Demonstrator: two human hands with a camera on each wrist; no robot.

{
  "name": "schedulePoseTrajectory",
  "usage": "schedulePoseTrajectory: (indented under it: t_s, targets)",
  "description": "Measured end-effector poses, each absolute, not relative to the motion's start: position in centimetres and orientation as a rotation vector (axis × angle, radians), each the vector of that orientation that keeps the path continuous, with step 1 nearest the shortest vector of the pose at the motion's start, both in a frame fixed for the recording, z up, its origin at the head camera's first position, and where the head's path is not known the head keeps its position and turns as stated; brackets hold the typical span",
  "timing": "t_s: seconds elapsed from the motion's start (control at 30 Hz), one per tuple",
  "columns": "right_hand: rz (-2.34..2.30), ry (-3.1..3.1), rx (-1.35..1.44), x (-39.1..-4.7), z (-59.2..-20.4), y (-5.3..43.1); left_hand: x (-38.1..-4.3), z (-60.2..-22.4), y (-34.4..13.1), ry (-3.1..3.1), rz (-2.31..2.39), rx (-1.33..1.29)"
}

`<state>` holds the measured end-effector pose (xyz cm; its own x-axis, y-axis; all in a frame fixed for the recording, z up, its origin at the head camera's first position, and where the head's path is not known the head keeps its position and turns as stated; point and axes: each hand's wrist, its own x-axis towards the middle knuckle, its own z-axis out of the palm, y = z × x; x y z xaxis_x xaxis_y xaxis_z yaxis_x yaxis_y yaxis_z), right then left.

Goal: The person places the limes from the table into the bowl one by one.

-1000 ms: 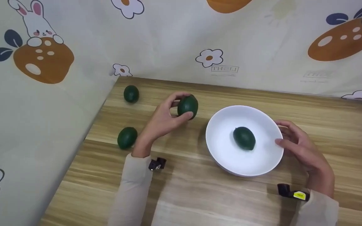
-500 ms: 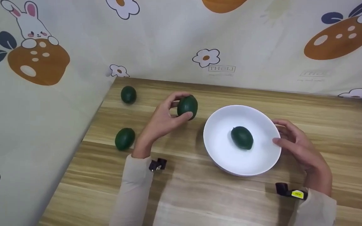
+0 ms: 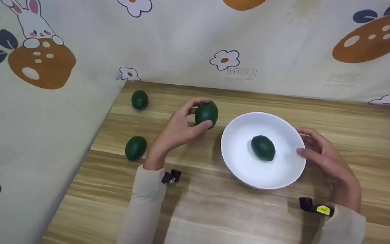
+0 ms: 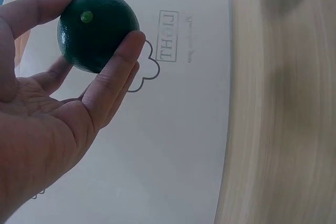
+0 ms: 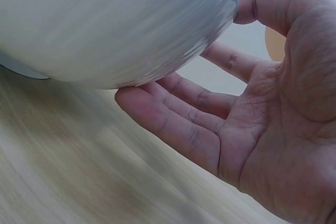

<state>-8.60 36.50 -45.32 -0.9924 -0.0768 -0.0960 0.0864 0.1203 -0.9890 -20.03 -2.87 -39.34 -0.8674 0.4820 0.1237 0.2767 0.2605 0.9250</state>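
In the head view my left hand (image 3: 178,127) holds a dark green lime (image 3: 207,114) between thumb and fingers, to the left of a white bowl (image 3: 235,162). The left wrist view shows a pale stem nub on this held lime (image 4: 98,31), raised with the fingertips around it. My right hand (image 3: 328,159) grips the bowl's right side, thumb at the rim and fingers along the outer wall. From below, the right wrist view shows those fingertips against the bowl (image 5: 121,30). One more lime (image 3: 263,148) lies inside the bowl.
Two limes lie on the wooden table (image 3: 229,217) at its left: one near the back corner (image 3: 139,100), the other by the left wrist (image 3: 135,148). A printed cloth (image 3: 168,51) hangs along the back and left edges. Small cameras (image 3: 171,177) sit at both wrists.
My left hand, with the lime in it, has shifted slightly right toward the bowl. The right hand keeps its grip on the bowl, and the head view has moved a little.
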Motion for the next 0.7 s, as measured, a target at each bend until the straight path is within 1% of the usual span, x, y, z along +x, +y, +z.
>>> schedulePoseTrajectory:
  t_s: [0.23, 0.7]
  targets:
    - [-2.015, 2.243, -0.009, -8.61, -45.23, 36.36, -19.80, -39.20, -2.77, 2.349, 1.640, 0.712]
    - [-1.981, 2.226, 0.003, -8.44, -45.12, 36.35, -19.09, -38.52, -1.92, 2.348, 1.636, 0.803]
